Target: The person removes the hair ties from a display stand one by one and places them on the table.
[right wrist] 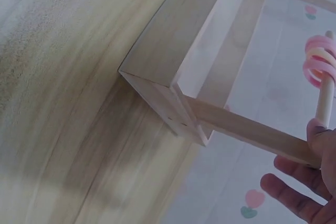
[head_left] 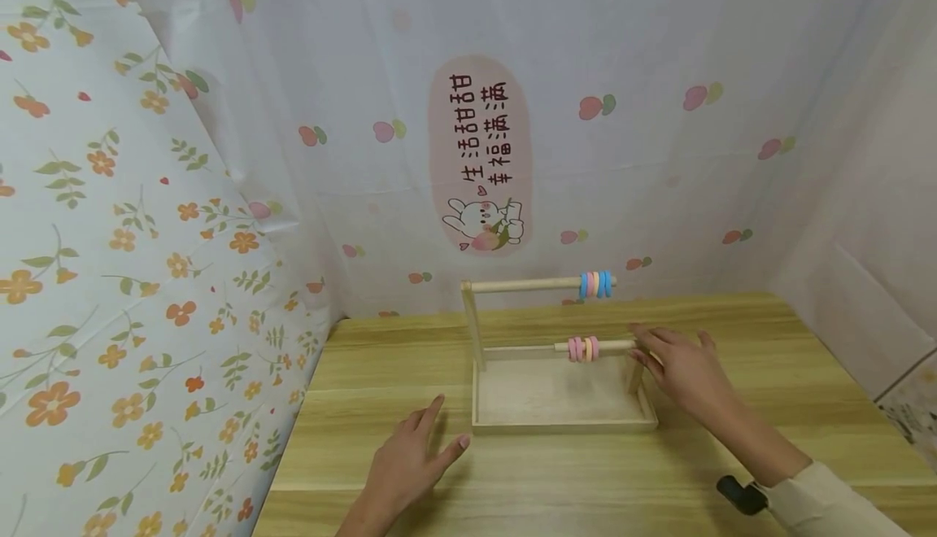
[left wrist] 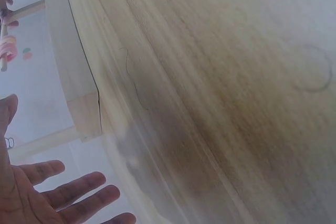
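Observation:
A wooden rack stands on the table, with a shallow tray base (head_left: 564, 425) and two rods at different heights. Blue, pink and yellow rings (head_left: 595, 284) hang near the right end of the upper rod (head_left: 523, 285). Pink and yellow rings (head_left: 583, 349) sit near the left end of the lower rod. My right hand (head_left: 684, 366) pinches the top of the short right post (right wrist: 247, 129), thumb by the rod and fingers behind. My left hand (head_left: 406, 456) is left of the tray's front corner, fingers spread, holding nothing.
The wood-grain table (head_left: 381, 366) extends on both sides of the rack. Behind it hangs a patterned curtain (head_left: 351, 195), and a floral sheet (head_left: 146, 317) covers the left side. A black object (head_left: 742, 495) sits at the right sleeve's cuff.

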